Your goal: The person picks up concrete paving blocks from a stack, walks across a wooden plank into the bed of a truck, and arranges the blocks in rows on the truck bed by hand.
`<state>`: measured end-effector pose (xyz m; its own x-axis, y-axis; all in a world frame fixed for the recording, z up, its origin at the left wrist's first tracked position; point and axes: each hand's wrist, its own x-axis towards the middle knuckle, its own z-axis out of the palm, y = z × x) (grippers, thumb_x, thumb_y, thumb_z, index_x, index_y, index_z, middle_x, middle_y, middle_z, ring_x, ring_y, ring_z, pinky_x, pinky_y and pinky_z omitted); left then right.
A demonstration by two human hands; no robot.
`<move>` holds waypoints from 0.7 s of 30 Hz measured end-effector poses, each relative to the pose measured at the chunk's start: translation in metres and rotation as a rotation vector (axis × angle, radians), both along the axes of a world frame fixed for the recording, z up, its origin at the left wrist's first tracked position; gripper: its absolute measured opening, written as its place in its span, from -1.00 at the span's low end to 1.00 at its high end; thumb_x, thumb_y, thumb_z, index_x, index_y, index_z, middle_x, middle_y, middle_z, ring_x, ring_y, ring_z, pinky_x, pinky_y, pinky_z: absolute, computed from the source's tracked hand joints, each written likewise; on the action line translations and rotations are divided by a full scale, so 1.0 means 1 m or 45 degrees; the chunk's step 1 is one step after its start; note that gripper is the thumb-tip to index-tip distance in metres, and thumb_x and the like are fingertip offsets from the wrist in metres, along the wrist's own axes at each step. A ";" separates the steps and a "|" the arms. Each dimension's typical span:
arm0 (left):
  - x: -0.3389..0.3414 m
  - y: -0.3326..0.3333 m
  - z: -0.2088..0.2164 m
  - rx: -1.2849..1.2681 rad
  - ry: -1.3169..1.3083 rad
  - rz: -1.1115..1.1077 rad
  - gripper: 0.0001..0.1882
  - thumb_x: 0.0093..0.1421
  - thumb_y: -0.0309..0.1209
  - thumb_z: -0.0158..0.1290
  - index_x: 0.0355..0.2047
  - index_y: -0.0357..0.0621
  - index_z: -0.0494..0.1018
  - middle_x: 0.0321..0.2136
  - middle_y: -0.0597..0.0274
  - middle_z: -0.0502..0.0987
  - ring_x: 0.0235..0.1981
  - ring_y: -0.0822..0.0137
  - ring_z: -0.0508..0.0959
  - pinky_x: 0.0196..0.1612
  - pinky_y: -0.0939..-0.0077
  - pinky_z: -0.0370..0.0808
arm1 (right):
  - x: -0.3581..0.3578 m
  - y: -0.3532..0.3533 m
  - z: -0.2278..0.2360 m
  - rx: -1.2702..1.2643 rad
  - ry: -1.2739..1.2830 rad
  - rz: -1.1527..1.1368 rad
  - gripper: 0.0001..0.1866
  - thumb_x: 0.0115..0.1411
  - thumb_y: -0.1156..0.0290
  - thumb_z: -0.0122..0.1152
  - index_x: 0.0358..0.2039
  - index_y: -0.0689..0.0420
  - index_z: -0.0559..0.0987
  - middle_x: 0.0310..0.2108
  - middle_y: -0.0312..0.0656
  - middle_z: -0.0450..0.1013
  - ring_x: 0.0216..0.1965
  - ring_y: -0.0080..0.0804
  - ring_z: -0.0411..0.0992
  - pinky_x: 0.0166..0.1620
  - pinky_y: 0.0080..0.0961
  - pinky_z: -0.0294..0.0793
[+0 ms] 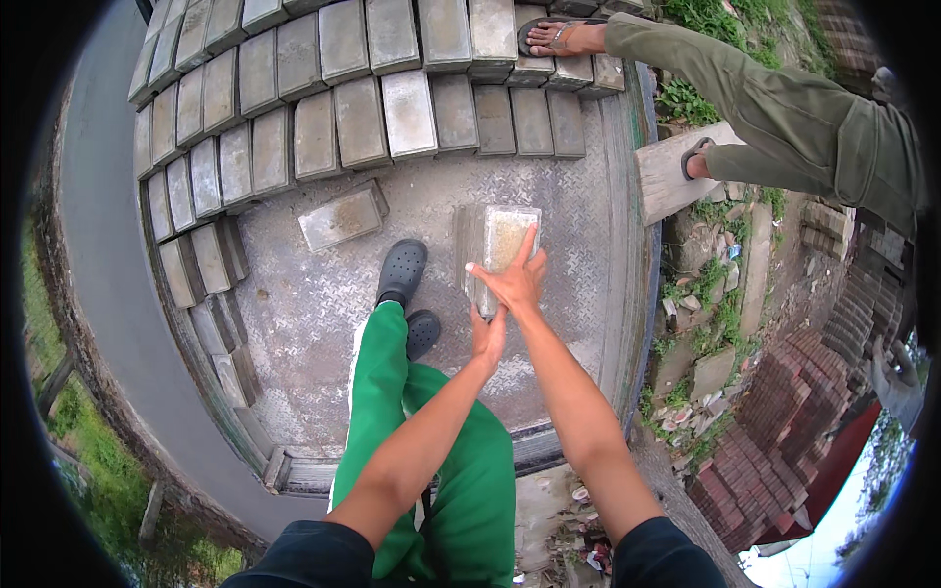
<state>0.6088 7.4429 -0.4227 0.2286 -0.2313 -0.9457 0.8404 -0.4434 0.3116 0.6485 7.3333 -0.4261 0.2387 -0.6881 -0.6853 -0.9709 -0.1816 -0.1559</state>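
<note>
A pale grey concrete paving block [511,231] with a speckled top is between my two hands, over the metal floor. My right hand [520,281] grips its near part, the thumb pointing left and the index finger stretched along the top. My left hand [489,335] holds the near end from below, its fingers partly hidden. Left of them, another concrete block [340,220] lies flat and slanted, partly over a second one. How far the held block is from the floor I cannot tell.
Stacked rows of concrete blocks [407,113] line the far and left sides of the truck bed [294,343]. Another person's sandalled foot [552,39] rests on the far stack, the other on a plank [676,181] at right. Reddish bricks [755,431] are piled beyond.
</note>
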 end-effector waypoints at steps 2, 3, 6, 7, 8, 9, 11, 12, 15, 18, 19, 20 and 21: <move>-0.006 -0.007 -0.001 0.102 -0.049 -0.012 0.13 0.08 0.03 0.19 0.35 -0.44 -0.20 0.32 -0.29 0.04 0.36 -0.05 0.09 0.35 0.25 0.08 | 0.006 0.002 0.001 -0.033 0.064 0.030 0.52 -0.31 -0.20 0.55 0.40 -0.19 -0.42 0.27 0.25 -0.10 0.25 0.24 0.05 0.09 0.16 0.30; -0.007 -0.008 0.000 0.097 -0.050 -0.007 0.13 0.08 0.03 0.19 0.35 -0.44 -0.20 0.32 -0.29 0.04 0.36 -0.05 0.09 0.35 0.25 0.08 | 0.007 0.002 0.002 -0.038 0.064 0.035 0.52 -0.31 -0.20 0.55 0.40 -0.19 -0.42 0.27 0.25 -0.10 0.25 0.24 0.05 0.09 0.16 0.30; -0.005 -0.012 -0.012 0.278 -0.122 -0.255 0.19 -0.09 -0.01 0.32 0.31 -0.47 -0.10 0.25 -0.29 0.15 0.29 -0.07 0.20 0.30 0.21 0.17 | 0.020 -0.004 0.004 0.029 0.291 0.007 0.48 -0.23 -0.04 0.54 0.39 -0.20 -0.46 0.25 0.17 -0.07 0.22 0.18 0.09 0.06 0.14 0.34; -0.003 -0.016 -0.013 0.280 -0.122 -0.250 0.19 -0.09 -0.01 0.32 0.31 -0.47 -0.10 0.25 -0.29 0.15 0.29 -0.07 0.20 0.30 0.21 0.17 | 0.020 -0.008 0.005 0.030 0.291 0.012 0.48 -0.23 -0.04 0.54 0.39 -0.20 -0.46 0.25 0.17 -0.07 0.22 0.18 0.09 0.06 0.14 0.34; -0.002 -0.018 -0.014 0.300 -0.085 -0.252 0.16 -0.09 -0.01 0.32 0.30 -0.47 -0.06 0.25 -0.29 0.16 0.27 -0.06 0.23 0.28 0.20 0.20 | 0.020 -0.012 0.005 0.075 0.288 -0.016 0.47 -0.22 -0.02 0.54 0.39 -0.19 -0.46 0.23 0.16 -0.05 0.20 0.18 0.11 0.06 0.15 0.34; 0.000 -0.019 -0.015 0.322 -0.050 -0.252 0.14 -0.09 0.00 0.31 0.28 -0.48 -0.02 0.24 -0.29 0.17 0.25 -0.06 0.26 0.27 0.19 0.22 | 0.018 -0.015 0.006 0.121 0.284 -0.043 0.46 -0.21 0.00 0.54 0.39 -0.17 -0.46 0.21 0.15 -0.02 0.18 0.18 0.12 0.06 0.16 0.35; -0.003 -0.023 -0.017 0.341 -0.047 -0.182 0.05 -0.04 -0.01 0.27 0.26 -0.47 0.04 0.22 -0.29 0.20 0.23 -0.07 0.29 0.24 0.19 0.26 | 0.015 -0.019 0.006 0.125 0.241 -0.015 0.46 -0.21 0.01 0.54 0.40 -0.15 -0.45 0.20 0.13 -0.02 0.16 0.19 0.12 0.05 0.17 0.34; -0.006 -0.028 -0.015 0.338 -0.034 -0.056 0.03 -0.01 -0.01 0.25 0.26 -0.47 0.04 0.22 -0.30 0.19 0.23 -0.07 0.28 0.24 0.19 0.24 | 0.014 -0.023 0.007 0.157 0.289 -0.019 0.46 -0.22 0.03 0.54 0.40 -0.13 -0.45 0.17 0.13 0.00 0.15 0.18 0.13 0.06 0.14 0.33; -0.023 -0.029 -0.015 0.452 -0.194 -0.005 0.00 0.04 0.00 0.21 0.26 -0.46 0.04 0.23 -0.31 0.17 0.25 -0.09 0.24 0.27 0.17 0.20 | 0.012 -0.025 0.011 0.156 0.255 0.016 0.47 -0.24 0.03 0.55 0.40 -0.11 -0.44 0.12 0.12 0.04 0.11 0.16 0.14 0.06 0.10 0.31; -0.033 -0.045 -0.012 0.645 -0.499 -0.021 -0.02 0.07 -0.02 0.21 0.27 -0.45 0.02 0.24 -0.31 0.14 0.27 -0.13 0.19 0.31 0.13 0.12 | 0.014 -0.037 0.023 0.305 0.215 -0.012 0.46 -0.22 0.05 0.54 0.40 -0.13 -0.44 0.13 0.13 0.03 0.15 0.18 0.10 0.06 0.13 0.31; -0.046 -0.055 -0.001 0.690 -0.641 0.016 -0.02 0.07 -0.05 0.22 0.27 -0.44 0.01 0.24 -0.30 0.13 0.28 -0.14 0.16 0.33 0.11 0.08 | 0.005 -0.047 0.028 0.356 0.145 -0.040 0.45 -0.23 0.07 0.53 0.40 -0.15 -0.44 0.14 0.15 0.04 0.16 0.20 0.12 0.07 0.12 0.32; -0.048 -0.071 0.009 0.702 -0.637 0.041 -0.02 0.07 -0.05 0.22 0.27 -0.44 0.01 0.24 -0.30 0.13 0.28 -0.14 0.16 0.33 0.11 0.08 | 0.003 -0.062 0.029 0.405 0.050 -0.058 0.44 -0.23 0.08 0.52 0.40 -0.16 -0.44 0.14 0.17 0.04 0.16 0.22 0.13 0.07 0.11 0.32; -0.051 -0.088 0.019 0.759 -0.747 0.035 -0.03 0.07 -0.10 0.24 0.28 -0.42 0.00 0.23 -0.28 0.14 0.29 -0.15 0.15 0.33 0.11 0.06 | -0.001 -0.078 0.031 0.407 0.051 -0.032 0.44 -0.23 0.08 0.52 0.40 -0.16 -0.44 0.14 0.17 0.04 0.16 0.22 0.13 0.07 0.11 0.32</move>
